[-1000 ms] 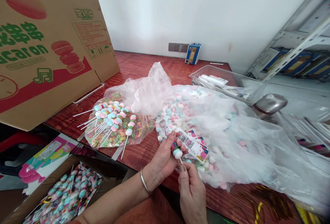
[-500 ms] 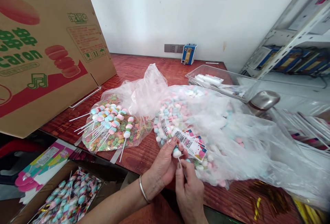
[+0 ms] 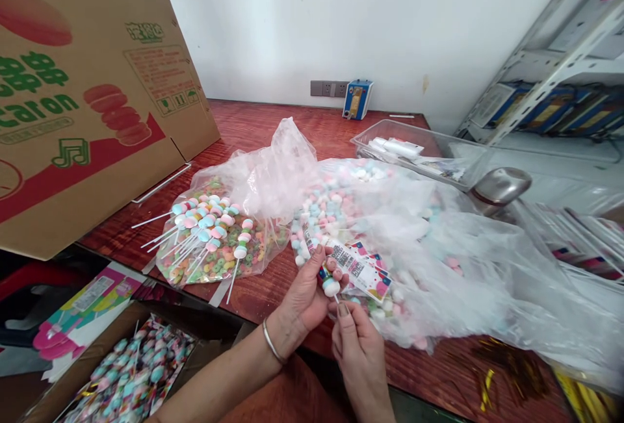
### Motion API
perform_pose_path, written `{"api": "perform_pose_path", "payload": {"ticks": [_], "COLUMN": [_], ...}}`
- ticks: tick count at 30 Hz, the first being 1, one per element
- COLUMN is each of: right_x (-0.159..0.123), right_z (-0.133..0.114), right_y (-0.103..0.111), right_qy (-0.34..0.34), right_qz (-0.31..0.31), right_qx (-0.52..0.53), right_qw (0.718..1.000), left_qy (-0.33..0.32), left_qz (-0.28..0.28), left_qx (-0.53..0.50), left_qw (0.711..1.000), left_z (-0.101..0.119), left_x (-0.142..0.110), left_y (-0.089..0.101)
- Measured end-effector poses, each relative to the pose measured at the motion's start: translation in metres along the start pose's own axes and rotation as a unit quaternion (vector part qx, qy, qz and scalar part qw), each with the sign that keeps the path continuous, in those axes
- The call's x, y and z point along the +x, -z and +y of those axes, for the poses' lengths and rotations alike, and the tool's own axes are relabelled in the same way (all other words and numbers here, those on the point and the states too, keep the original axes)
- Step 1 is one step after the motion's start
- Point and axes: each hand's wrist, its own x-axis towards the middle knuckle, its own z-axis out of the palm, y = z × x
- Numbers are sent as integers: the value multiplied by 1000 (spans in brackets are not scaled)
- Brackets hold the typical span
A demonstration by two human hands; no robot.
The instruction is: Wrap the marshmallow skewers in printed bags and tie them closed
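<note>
My left hand (image 3: 306,293), with a silver bangle on the wrist, grips the top of a candy skewer (image 3: 330,285) and a printed label bag (image 3: 363,269) with barcodes. My right hand (image 3: 357,350) pinches the skewer's white stick from below. Both hands are over the front edge of the red wooden table (image 3: 273,130). A pile of finished candy skewers (image 3: 209,228) lies on a bag of coloured cereal rings (image 3: 219,260) to the left. A big clear bag of pastel candies (image 3: 390,215) spreads out just behind my hands.
A large macaron carton (image 3: 88,91) stands at the left. A box of wrapped skewers (image 3: 127,371) sits below the table edge. A clear plastic tray (image 3: 419,150), a metal tool (image 3: 502,186), metal shelving (image 3: 560,72) and gold twist ties (image 3: 492,377) are at the right.
My hands have shifted the skewer slightly up and left against the label bag. The view has drifted a little; nothing else has moved.
</note>
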Motion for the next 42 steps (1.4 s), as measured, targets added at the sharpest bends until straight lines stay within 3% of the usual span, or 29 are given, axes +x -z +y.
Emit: {"api": "perform_pose_path", "payload": {"ticks": [3,6,10,16,24,26,28,29,30,32,33,34,35,36,38,39,40,42], "right_x": [-1,-1,2,3,-4,-3,-1,0,2,4,5,6,6,6,3,2,0,-2], "right_z": [-9,-17,-16,-7,-9,-7,-4,-3,-2,1,2,2,2,2,-1,-4,-6,-11], "right_y": [0,2,2,0,4,3,4,6,8,12,15,16,18,18,17,15,13,8], "right_qy": [-154,-171,-121,-109,-126,-82,33,110,190,312,345,358,348,313,171,78,-11,-134], "right_qz": [-107,-146,-89,-48,-73,-70,-40,-10,28,105,131,140,131,107,25,-23,-64,-121], "right_qx": [222,308,285,252,179,104,-50,-145,-239,-381,-419,-432,-420,-379,-213,-100,15,206], "right_qw": [957,924,947,960,973,989,997,983,952,864,830,816,828,864,962,992,998,962], "left_qy": [27,46,48,41,-9,-31,-39,-43,-48,-50,-50,-48,-47,-45,-38,-32,-28,-22], "left_qz": [-14,-42,-58,-62,-56,-49,-32,-22,-14,-8,-7,-7,-9,-13,-23,-27,-33,-45], "left_qx": [-11,20,107,167,80,90,102,99,92,73,68,65,64,62,58,57,56,58], "left_qw": [999,998,991,983,995,994,994,994,995,996,996,997,997,997,997,998,998,997], "left_z": [4,10,6,-9,14,10,2,-1,-3,-4,-3,-1,0,1,3,3,2,-2], "left_x": [-3,-7,-13,-21,-7,-6,-7,-9,-10,-11,-10,-10,-9,-8,-7,-7,-7,-9], "left_y": [2,3,3,5,-5,-8,-10,-10,-11,-11,-11,-11,-11,-11,-11,-10,-10,-9]}}
